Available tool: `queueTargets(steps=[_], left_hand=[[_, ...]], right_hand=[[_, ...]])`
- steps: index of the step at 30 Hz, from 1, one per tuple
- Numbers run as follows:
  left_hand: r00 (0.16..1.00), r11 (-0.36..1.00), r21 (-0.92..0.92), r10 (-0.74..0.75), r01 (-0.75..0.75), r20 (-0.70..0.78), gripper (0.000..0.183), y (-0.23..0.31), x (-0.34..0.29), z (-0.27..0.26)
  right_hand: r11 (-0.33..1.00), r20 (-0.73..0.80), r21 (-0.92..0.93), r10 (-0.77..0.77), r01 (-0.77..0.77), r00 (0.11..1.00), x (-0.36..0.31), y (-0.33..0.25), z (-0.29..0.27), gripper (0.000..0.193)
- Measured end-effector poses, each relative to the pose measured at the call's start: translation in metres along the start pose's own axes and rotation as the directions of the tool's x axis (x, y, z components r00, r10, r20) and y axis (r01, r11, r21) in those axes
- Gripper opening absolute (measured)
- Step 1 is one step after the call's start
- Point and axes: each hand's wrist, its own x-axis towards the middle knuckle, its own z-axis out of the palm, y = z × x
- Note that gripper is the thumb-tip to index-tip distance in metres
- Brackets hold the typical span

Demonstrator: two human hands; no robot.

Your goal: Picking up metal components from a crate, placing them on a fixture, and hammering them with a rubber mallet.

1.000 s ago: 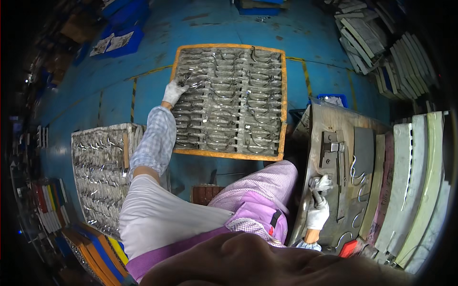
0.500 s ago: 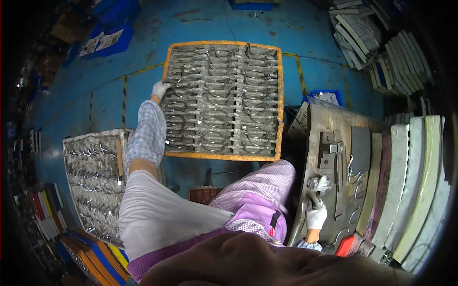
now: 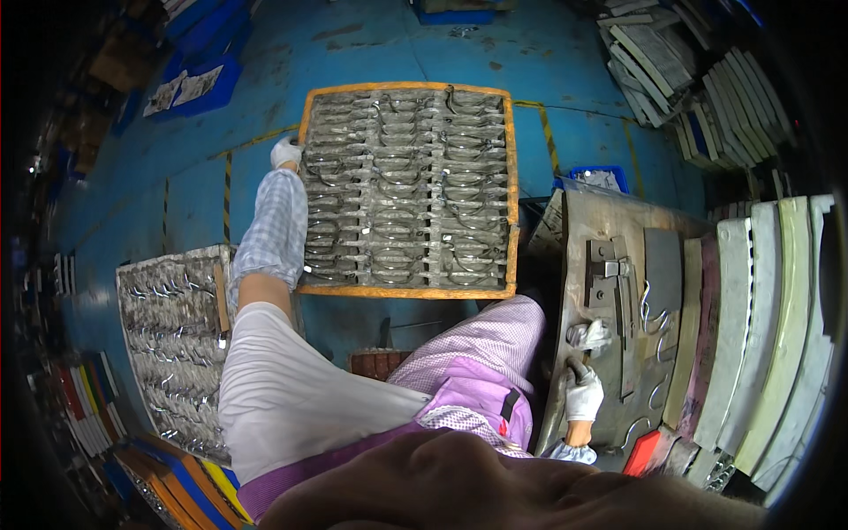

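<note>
A shallow tray (image 3: 408,291) with an orange wooden rim is filled with rows of curved metal pieces (image 3: 399,177), like shiny hooks, in grey slotted holders. At its left rim is my left hand (image 3: 285,154), in a white glove, closed on the edge; some fingers are hidden. My right hand (image 3: 583,395), also gloved, is low over the metal-topped bench (image 3: 552,415) at the right. Its darkened fingers are bent together, and what they hold, if anything, cannot be made out. Just beyond them lies a crumpled whitish cloth (image 3: 589,334).
A metal fixture (image 3: 606,270) and loose curved pieces (image 3: 652,314) lie on the bench. Long pale padded boards (image 3: 733,327) stand along its right side. Another tray of curved pieces (image 3: 172,340) is at my left. A blue bin (image 3: 199,88) stands far left.
My left hand has shifted slightly outward and farther along the tray's left rim. The whole view has moved a little; my right hand stays at nearly the same spot over the bench.
</note>
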Motion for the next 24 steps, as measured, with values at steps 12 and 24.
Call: queueTargets(steps=[12, 24], left_hand=[[0.951, 0.942, 0.265, 0.129, -0.206, 0.282, 0.048, -0.052, 0.033, 0.048], [0.428, 0.228, -0.786, 0.902, -0.575, -0.052, 0.039, 0.374, -0.287, 0.021]], right_hand=[[0.989, -0.156, 0.128, 0.094, -0.074, 0.983, -0.058, 0.010, -0.004, 0.018], [0.827, -0.522, 0.515, 0.510, -0.224, 0.683, -0.090, 0.051, 0.033, 0.018]])
